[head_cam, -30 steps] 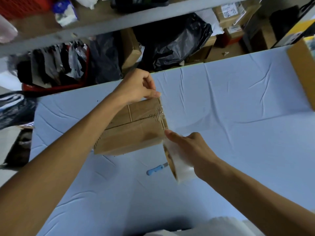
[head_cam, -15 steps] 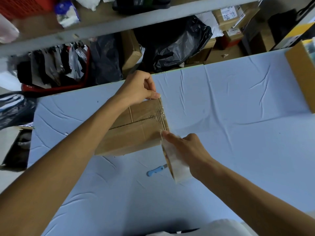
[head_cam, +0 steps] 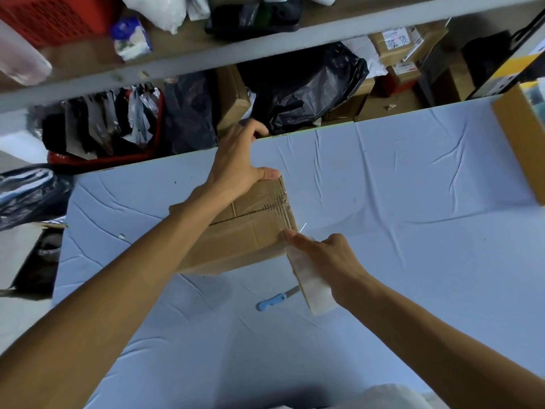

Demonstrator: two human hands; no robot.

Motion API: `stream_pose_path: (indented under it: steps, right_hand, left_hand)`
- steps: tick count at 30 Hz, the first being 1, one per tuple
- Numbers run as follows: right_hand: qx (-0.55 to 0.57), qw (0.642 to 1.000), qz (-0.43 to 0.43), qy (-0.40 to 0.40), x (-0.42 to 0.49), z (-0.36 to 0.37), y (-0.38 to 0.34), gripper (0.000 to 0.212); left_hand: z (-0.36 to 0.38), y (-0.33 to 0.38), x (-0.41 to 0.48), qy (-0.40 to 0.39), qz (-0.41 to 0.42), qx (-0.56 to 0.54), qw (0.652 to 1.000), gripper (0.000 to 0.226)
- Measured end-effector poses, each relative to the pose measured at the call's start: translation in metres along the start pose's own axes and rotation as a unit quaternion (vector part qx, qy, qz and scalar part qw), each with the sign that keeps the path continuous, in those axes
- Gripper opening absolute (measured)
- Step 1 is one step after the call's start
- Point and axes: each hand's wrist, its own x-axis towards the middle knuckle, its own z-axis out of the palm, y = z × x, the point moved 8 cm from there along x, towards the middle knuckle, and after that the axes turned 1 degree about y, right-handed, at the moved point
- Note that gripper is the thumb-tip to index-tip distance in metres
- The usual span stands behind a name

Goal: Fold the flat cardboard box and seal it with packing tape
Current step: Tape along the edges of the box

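Observation:
A folded brown cardboard box [head_cam: 247, 231] stands on the pale blue table cover [head_cam: 413, 261], its top flaps closed along a centre seam. Clear tape runs down its right edge. My left hand [head_cam: 239, 169] lies on the box's far top corner, thumb pressed along the top edge. My right hand [head_cam: 321, 255] grips a roll of clear packing tape [head_cam: 312, 287] at the box's near right corner, index finger touching the cardboard. The roll hangs below my palm, partly hidden by it.
A blue-handled knife [head_cam: 272, 301] lies on the cover just in front of the box. Another open cardboard box [head_cam: 522, 149] sits at the right table edge. Behind the table are shelves with black bags [head_cam: 309, 90], parcels and a red basket [head_cam: 103, 154].
My right hand with the tape roll has shifted slightly up against the box's near right corner. My left hand stays on the far corner. The box has not moved.

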Motion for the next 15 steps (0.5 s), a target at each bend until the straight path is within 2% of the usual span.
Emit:
stream_pose_path:
  steps: [1,3,5,9,12,15]
  right_hand:
    - [0.004,1.000,0.002,0.002,0.000,-0.001,0.000,0.078]
    - [0.009,1.000,0.001,0.006,-0.001,-0.003,0.000,0.071]
    - [0.005,1.000,-0.003,0.009,-0.003,-0.005,-0.002,0.061]
    - [0.006,1.000,-0.012,0.006,-0.004,-0.006,-0.003,0.057]
    - [0.024,1.000,-0.012,0.007,-0.003,-0.004,-0.004,0.063]
    - [0.015,1.000,-0.011,0.010,-0.005,-0.005,-0.005,0.059]
  left_hand:
    - [-0.001,0.008,-0.001,0.008,0.042,0.018,0.999,0.051]
    - [0.006,0.023,-0.005,-0.024,0.105,0.019,0.994,0.022]
    - [0.015,0.026,-0.009,-0.071,0.114,0.013,0.991,0.009]
    - [0.021,0.022,-0.012,-0.122,0.117,0.022,0.985,0.009]
    - [0.022,0.022,-0.013,-0.144,0.119,0.043,0.982,0.012]
    - [0.023,0.021,-0.012,-0.157,0.106,0.036,0.981,0.009]
